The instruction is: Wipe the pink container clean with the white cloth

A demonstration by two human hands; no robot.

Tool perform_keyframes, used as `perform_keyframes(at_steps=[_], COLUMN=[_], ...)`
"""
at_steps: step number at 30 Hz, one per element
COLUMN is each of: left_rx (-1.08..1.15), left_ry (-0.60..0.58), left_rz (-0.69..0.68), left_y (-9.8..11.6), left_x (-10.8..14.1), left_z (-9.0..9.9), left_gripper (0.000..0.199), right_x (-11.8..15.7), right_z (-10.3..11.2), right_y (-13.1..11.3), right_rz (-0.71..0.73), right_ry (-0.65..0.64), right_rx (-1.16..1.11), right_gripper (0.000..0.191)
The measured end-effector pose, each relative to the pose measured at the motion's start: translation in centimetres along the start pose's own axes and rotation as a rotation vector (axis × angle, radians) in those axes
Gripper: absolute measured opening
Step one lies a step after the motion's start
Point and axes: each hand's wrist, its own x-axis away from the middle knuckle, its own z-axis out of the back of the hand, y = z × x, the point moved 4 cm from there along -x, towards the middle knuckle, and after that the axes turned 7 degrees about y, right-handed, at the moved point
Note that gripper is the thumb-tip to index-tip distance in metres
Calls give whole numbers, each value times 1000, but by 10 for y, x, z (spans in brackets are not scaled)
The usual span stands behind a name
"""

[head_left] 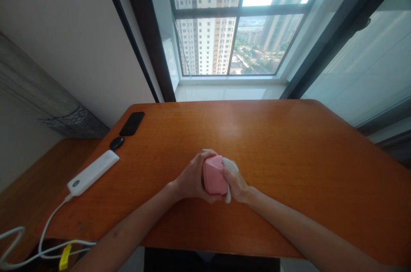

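Observation:
A pink, faceted, box-like object [214, 180] is held up over the near middle of the wooden table; its exact kind does not show. My left hand [190, 178] wraps round its left side, fingers over the far edge and thumb underneath. On the other side my right hand [238, 185] is closed on a white cloth [231, 165], pressing it against the pink object's right face. Part of the cloth hangs below the right thumb. The fingers of the right hand are mostly hidden behind the cloth and the object.
Along the left edge of the wooden table [289, 147] lie a black phone [132, 123], a small black rounded object [116, 143] and a white power strip [93, 173]. Its white cable [48, 225] runs off the near left corner, by a yellow tag [65, 256]. A window stands beyond the far edge.

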Motion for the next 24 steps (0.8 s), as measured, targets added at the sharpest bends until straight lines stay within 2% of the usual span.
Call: perform_keyframes(at_steps=[3, 6, 9, 11, 13, 16, 19, 21, 24], left_rx=[123, 156, 94, -14, -135, -288, -364, -363, -297], left_ry=[-62, -82, -81, -97, -109, -108, -96, -67, -20], left_rz=[199, 248, 133, -5, -148, -298, -347, -361, -300], left_y=[-6, -10, -10, -10, -9, -6, -3, 1, 3], left_x=[2, 3, 2, 0, -1, -2, -3, -3, -2], left_z=[-4, -4, -1, 2, 5, 7, 6, 6, 5], left_gripper=[115, 119, 138, 152, 157, 138, 113, 108, 118], right_x=[0, -3, -6, -6, -7, -8, -11, -11, -8], right_z=[1, 1, 0, -1, -3, -4, -4, -3, -1], right_y=[-6, -6, -1, 2, 6, 9, 8, 7, 5], right_rz=[42, -21, -83, -119, -159, -180, -123, -79, -37], right_ry=[75, 106, 78, 66, 49, 59, 74, 68, 39], right_rx=[97, 74, -11, -73, -135, -209, -215, -195, -142], right_gripper=[62, 65, 65, 64, 63, 63, 61, 61, 61])
